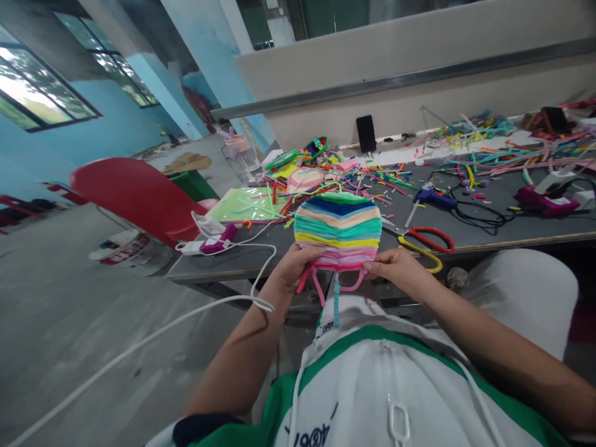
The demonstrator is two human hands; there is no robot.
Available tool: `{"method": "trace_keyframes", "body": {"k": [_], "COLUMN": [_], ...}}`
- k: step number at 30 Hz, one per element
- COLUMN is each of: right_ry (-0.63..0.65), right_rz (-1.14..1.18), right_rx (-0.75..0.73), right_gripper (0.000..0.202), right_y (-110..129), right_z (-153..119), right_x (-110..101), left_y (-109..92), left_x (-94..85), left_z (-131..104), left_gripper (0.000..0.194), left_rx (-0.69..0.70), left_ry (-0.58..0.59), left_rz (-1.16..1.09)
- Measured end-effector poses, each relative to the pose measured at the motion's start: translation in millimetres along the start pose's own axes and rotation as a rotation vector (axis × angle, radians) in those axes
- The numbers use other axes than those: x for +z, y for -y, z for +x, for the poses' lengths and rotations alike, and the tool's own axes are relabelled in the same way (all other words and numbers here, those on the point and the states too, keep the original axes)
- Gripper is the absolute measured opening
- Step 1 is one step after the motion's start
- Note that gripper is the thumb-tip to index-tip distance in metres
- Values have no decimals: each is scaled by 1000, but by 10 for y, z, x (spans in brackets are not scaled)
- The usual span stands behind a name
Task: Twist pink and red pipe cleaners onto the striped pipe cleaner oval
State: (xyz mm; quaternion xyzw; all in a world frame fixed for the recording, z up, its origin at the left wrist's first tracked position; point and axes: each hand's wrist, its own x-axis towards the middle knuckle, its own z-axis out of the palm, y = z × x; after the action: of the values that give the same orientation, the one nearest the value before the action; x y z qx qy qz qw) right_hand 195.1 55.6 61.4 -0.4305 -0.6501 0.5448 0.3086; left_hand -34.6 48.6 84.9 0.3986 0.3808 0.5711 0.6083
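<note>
A panel of striped pipe cleaners [338, 228], in green, blue, peach, teal, yellow and pink rows, is held up in front of me over the table's near edge. Its lower left side is gripped by my left hand [298, 264], thumb on the front face. My right hand [395, 267] pinches the lower right corner, by the pink rows. Pink pipe-cleaner ends [318, 287] and a twisted light-blue one [336, 304] dangle from the bottom edge. The fingers behind the panel are hidden.
On the grey table [488, 226] lie scissors [426, 242], a blue glue gun [435, 198] and scattered pipe cleaners [507, 158]. A phone [366, 133] leans at the back. A white cable [186, 323] hangs off the left side, near a red chair [135, 192].
</note>
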Motion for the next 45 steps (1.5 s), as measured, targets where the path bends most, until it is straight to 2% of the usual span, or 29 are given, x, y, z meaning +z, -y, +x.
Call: {"method": "trace_keyframes", "body": {"k": [5, 9, 15, 18, 24, 30, 33, 37, 39, 40, 41, 43, 44, 45], "right_ry": [-52, -37, 109, 139, 68, -28, -93, -127, -142, -148, -154, -166, -168, -166], "right_rz": [15, 113, 408, 449, 502, 735, 799, 814, 846, 869, 892, 927, 935, 937], "right_rx": [83, 53, 72, 64, 67, 191, 264, 376, 391, 392, 395, 417, 432, 442], "right_gripper": [39, 43, 34, 30, 33, 34, 26, 12, 9, 8, 7, 7, 7, 6], "right_y": [-64, -110, -52, -56, -183, -317, -348, -351, -357, -363, -373, -396, -407, -417], "right_z": [36, 27, -55, -90, -86, -47, -23, 21, 44, 56, 66, 84, 92, 98], "right_x": [94, 183, 151, 110, 140, 280, 338, 351, 347, 348, 352, 372, 386, 403], "left_y": [27, 43, 66, 80, 86, 187, 190, 30, -83, -131, -165, -173, -140, -80], "left_x": [4, -53, -153, -163, -97, -88, -118, -229, -305, -334, -350, -326, -283, -222], "left_z": [-15, 33, 133, 164, 196, 330, 460, 644, 644, 599, 518, 257, 91, -81], "left_gripper": [36, 41, 38, 37, 38, 45, 43, 33, 36, 37, 37, 32, 27, 23], "left_rx": [-10, -43, -67, -54, -67, -137, -238, -399, -336, -243, -115, 241, 417, 546], "left_ry": [-12, 7, 54, 91, 129, 235, 285, 302, 214, 121, 3, -265, -356, -355], "left_rz": [87, 85, 0, -1, 89, 165, 237, 415, 519, 595, 697, 956, 1083, 1186]}}
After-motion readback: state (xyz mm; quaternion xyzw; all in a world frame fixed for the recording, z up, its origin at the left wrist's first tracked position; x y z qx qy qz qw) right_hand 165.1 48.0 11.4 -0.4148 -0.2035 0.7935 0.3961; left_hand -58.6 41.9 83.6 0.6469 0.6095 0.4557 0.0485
